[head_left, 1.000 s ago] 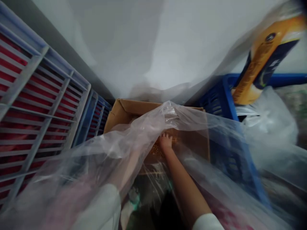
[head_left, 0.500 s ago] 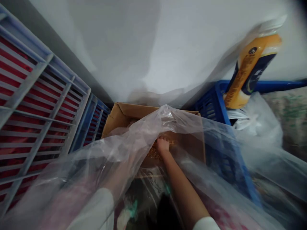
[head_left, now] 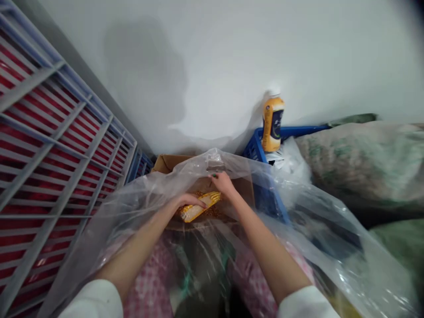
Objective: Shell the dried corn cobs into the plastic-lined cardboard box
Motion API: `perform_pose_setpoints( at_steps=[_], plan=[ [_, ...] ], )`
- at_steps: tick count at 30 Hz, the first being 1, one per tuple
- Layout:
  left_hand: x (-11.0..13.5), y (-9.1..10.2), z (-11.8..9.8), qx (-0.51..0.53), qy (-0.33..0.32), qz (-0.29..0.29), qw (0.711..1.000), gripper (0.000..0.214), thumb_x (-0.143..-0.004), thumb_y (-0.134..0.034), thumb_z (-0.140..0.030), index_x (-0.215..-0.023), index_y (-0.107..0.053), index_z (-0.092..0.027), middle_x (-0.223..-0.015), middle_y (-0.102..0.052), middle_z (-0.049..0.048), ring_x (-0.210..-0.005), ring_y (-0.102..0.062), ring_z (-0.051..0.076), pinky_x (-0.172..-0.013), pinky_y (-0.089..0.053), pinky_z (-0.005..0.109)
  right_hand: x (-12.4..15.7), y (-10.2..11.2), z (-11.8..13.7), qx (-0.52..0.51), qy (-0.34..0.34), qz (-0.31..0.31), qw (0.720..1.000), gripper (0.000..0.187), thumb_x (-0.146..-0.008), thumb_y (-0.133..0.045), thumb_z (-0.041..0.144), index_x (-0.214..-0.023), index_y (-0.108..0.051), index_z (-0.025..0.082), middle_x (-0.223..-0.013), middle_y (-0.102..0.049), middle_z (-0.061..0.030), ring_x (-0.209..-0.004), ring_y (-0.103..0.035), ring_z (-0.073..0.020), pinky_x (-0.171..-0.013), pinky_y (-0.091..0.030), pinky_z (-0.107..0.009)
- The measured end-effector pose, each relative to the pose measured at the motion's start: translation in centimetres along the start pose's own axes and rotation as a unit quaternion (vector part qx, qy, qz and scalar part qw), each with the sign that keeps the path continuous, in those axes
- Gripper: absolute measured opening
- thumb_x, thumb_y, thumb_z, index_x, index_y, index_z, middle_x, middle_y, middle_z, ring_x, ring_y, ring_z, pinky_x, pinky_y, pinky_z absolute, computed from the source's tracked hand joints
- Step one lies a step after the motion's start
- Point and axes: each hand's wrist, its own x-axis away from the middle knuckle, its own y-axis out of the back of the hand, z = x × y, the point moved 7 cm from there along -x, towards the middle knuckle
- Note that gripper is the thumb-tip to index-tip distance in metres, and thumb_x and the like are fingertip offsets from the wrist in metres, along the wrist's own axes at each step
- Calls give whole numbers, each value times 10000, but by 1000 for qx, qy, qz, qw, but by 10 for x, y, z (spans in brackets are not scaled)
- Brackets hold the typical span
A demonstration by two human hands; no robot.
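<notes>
My left hand (head_left: 189,201) is closed round a yellow corn cob (head_left: 198,206), held over an open cardboard box (head_left: 165,163) with loose yellow kernels in it. My right hand (head_left: 224,183) reaches just beyond the cob, its fingers curled at the edge of a clear plastic sheet (head_left: 212,161) that drapes over the box; what it grips is too small to tell. Both forearms are bare below white sleeves.
Stacked grey-blue crates (head_left: 59,168) with red contents rise on the left. A blue crate (head_left: 261,150) stands right of the box with a yellow bottle (head_left: 272,119) on it. Large filled sacks (head_left: 361,163) lie at the right. A white wall is behind.
My view has pulled back and up. My left hand has come out from under the plastic and now holds a corn cob; my right hand has lifted from the kernels to the plastic's edge.
</notes>
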Motion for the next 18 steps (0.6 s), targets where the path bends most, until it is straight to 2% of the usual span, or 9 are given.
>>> perform_pose_setpoints(
  at_steps=[1, 3, 5, 8, 11, 13, 15, 17, 18],
  plan=[
    [8, -3, -2, 7, 9, 14, 1000, 407, -597, -751, -406, -926, -635, -195, -860, -711, 43, -841, -660, 229, -673, -512, 293, 9, 18, 5, -31, -1, -30, 999, 416, -913, -341, 398, -989, -674, 160, -965, -689, -98, -917, -604, -178, -799, -421, -249],
    [24, -10, -7, 45, 9, 38, 998, 519, -561, -761, -430, -1000, -604, -203, -902, -709, 34, -832, -660, 215, -653, -503, 275, 33, 49, 11, -164, 0, -82, 983, 388, -876, -392, 412, -920, -683, 159, -857, -687, -71, -803, -599, -169, -720, -427, -251],
    [39, -15, -12, 104, -8, 50, 993, 618, -541, -773, -427, -1079, -556, -212, -948, -695, 26, -823, -650, 194, -655, -494, 260, 58, 65, 14, -305, 11, -83, 949, 339, -818, -458, 400, -894, -688, 163, -751, -663, -38, -675, -564, -142, -616, -411, -235],
    [56, -19, -11, 182, -26, 12, 983, 657, -555, -770, -435, -1113, -521, -194, -918, -674, 26, -763, -628, 172, -645, -482, 253, 90, 67, 8, -463, 8, -35, 886, 341, -735, -538, 387, -924, -690, 148, -698, -635, -30, -556, -486, -107, -512, -355, -218],
    [67, -23, -8, 246, -45, -37, 968, 610, -646, -688, -538, -1124, -536, -189, -872, -663, 28, -699, -601, 153, -613, -463, 244, 110, 54, -4, -547, -18, 18, 837, 381, -692, -589, 346, -998, -675, 136, -807, -672, -62, -573, -488, -91, -515, -344, -206],
    [73, -30, -9, 288, -39, -38, 956, 607, -735, -539, -641, -1139, -555, -189, -809, -659, 32, -631, -579, 144, -566, -446, 246, 114, 46, -10, -544, -32, 48, 837, 436, -689, -597, 321, -1081, -649, 137, -860, -676, -68, -596, -497, -86, -533, -347, -204],
    [79, -35, -14, 323, -14, -35, 946, 654, -794, -379, -690, -1135, -571, -166, -718, -643, 33, -563, -553, 142, -523, -434, 254, 114, 43, -9, -520, -23, 68, 851, 464, -698, -587, 316, -1121, -633, 132, -824, -657, -50, -595, -487, -86, -541, -349, -211],
    [86, -33, -26, 343, -9, -39, 939, 655, -840, -287, -665, -1083, -598, -143, -651, -628, 33, -539, -548, 148, -519, -444, 263, 110, 46, -5, -477, -4, 62, 877, 439, -719, -571, 348, -1089, -650, 125, -725, -607, -20, -565, -447, -86, -535, -340, -224],
    [89, -29, -34, 340, -28, -52, 938, 631, -864, -260, -633, -1061, -608, -144, -640, -629, 31, -543, -556, 150, -529, -455, 264, 108, 50, -5, -443, 5, 47, 895, 417, -730, -567, 377, -1045, -669, 124, -683, -578, -8, -552, -421, -86, -533, -331, -230]
  ],
)
